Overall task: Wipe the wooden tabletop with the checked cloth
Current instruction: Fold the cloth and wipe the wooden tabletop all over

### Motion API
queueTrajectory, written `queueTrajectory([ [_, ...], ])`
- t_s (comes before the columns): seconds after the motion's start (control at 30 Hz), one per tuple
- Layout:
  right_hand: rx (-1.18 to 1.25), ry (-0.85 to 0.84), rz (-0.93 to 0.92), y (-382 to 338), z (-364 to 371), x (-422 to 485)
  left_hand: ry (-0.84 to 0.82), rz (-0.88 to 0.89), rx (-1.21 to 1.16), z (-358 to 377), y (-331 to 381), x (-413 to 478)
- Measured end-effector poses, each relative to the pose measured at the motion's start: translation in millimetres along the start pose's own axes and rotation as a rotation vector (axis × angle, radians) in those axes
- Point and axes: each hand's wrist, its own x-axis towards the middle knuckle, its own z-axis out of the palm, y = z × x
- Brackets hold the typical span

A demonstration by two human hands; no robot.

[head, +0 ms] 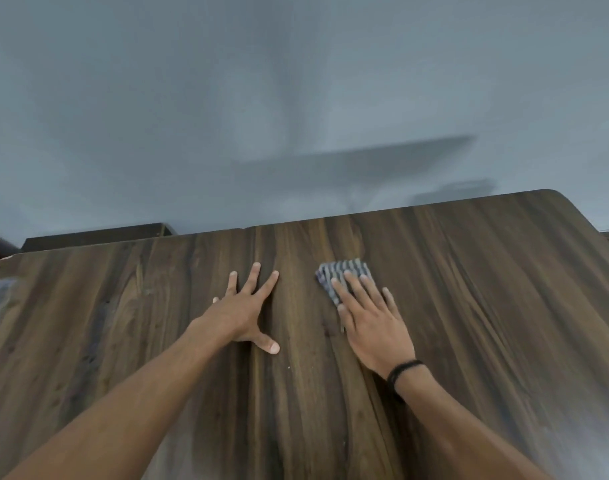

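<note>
A dark wooden tabletop point(469, 306) fills the lower half of the head view. A small folded grey-and-white checked cloth point(344, 271) lies on it right of centre, towards the far edge. My right hand point(369, 317) presses flat on the cloth with straight fingers, covering its near part. To its left, my left hand point(244, 306) rests flat on the bare wood, fingers spread, apart from the cloth.
A grey wall point(296, 98) rises just behind the table's far edge. A dark low piece of furniture point(99, 235) shows behind the far left edge. The table's rounded far right corner point(559, 195) is in view. A pale smudge point(2, 289) marks the left edge.
</note>
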Motion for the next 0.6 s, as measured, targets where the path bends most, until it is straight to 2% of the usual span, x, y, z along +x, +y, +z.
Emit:
queueTrajectory([
  [0.1,0.041,0.042,0.134,-21,-1,31,0.0,0.009,0.002,-1,2,-1],
  [0.2,0.022,0.043,-0.043,-34,11,-1,0.009,0.002,0.01,-2,3,-4],
  [0.27,0.009,0.012,-0.06,-17,9,-21,0.017,0.018,0.023,0,4,-8],
  [0.4,0.059,0.032,0.126,-23,-1,24,-0.024,0.053,0.103,9,3,-17],
  [0.53,0.045,0.009,-0.07,-41,7,-16,-0.053,0.071,0.129,13,-1,-16],
  [0.6,0.032,-0.023,-0.074,-26,4,-18,-0.068,0.075,0.134,11,-1,-15],
])
